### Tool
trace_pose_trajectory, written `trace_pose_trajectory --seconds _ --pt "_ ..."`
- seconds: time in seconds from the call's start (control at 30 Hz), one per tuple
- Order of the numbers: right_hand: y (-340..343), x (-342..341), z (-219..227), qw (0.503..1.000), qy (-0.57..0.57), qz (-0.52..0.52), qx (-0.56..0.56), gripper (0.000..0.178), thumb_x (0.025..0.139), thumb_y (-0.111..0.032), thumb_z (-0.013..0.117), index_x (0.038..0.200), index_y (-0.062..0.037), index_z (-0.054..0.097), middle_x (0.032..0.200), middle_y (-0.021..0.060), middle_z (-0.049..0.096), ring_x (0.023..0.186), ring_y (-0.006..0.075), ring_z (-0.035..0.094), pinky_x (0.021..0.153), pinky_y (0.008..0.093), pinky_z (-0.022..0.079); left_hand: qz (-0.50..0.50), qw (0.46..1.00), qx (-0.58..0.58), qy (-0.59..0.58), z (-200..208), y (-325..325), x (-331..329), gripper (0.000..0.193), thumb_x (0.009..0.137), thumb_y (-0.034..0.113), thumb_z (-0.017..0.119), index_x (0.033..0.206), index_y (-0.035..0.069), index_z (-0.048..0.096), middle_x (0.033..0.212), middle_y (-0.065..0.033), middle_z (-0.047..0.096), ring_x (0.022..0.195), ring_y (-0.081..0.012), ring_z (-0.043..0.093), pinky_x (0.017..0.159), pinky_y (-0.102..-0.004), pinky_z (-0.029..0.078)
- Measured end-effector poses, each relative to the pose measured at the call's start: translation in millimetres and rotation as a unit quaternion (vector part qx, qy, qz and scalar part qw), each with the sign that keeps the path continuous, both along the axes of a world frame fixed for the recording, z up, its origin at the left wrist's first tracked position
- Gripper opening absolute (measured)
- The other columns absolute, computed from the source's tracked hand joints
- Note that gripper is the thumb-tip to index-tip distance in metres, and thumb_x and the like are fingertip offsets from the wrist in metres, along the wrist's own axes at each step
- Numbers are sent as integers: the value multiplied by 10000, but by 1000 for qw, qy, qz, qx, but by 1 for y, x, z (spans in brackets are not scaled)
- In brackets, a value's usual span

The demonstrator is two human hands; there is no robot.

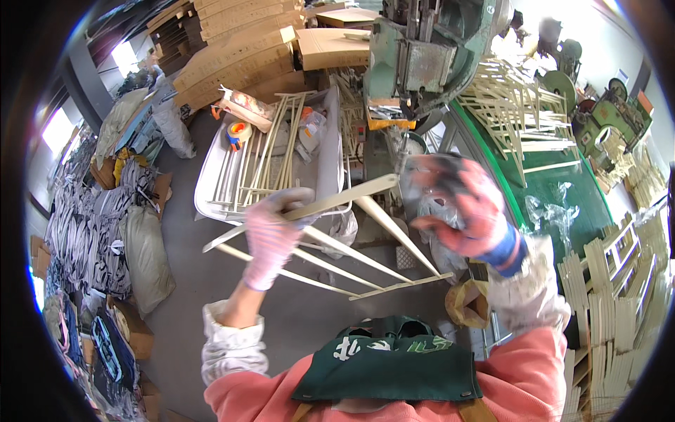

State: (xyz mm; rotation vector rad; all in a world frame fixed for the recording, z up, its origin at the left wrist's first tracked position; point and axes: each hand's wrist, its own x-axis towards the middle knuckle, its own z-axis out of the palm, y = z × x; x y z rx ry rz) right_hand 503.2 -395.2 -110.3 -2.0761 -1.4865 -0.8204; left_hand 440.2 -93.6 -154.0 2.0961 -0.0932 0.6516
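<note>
The left hand [271, 232] grips the upper bar [351, 192] of a pale slatted frame [358, 255], held in front of a white tub [330, 144]. The right hand [470, 202], near that bar's end, is blurred; whether it grasps anything I cannot tell.

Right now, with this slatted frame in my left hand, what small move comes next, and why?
Perhaps bring your right hand to the slatted frame to steady its free end. Your left hand alone seems to grip it, while the right, though blurred, looks open and off it.
</note>
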Motion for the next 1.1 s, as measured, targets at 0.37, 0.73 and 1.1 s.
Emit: trace_pose_trajectory --seconds 0.37,0.73,1.1 --pt "-90 12 -347 596 655 -117 449 334 810 -62 581 1127 -26 481 998 97 540 806 164 551 712 295 487 106 944 -171 -262 116 166 -149 260 803 267 647 901 39 572 610 13 458 577 -92 457 605 -266 422" --pt "-98 27 -265 530 741 127 392 135 799 -143 599 810 -12 569 528 26 506 409 105 472 356 223 353 454 854 -247 -59 -28 234 -223 734 676 -18 630 1335 -20 307 1212 -108 486 1185 -219 403 1028 -317 278" --pt "-13 -8 -319 884 392 -188 -174 222 674 -310 638 600 -101 620 537 116 552 499 286 553 472 376 438 -89 975 88 186 -189 24 -73 480 820 329 597 1206 57 515 1200 -167 522 1152 -297 462 990 -372 334"
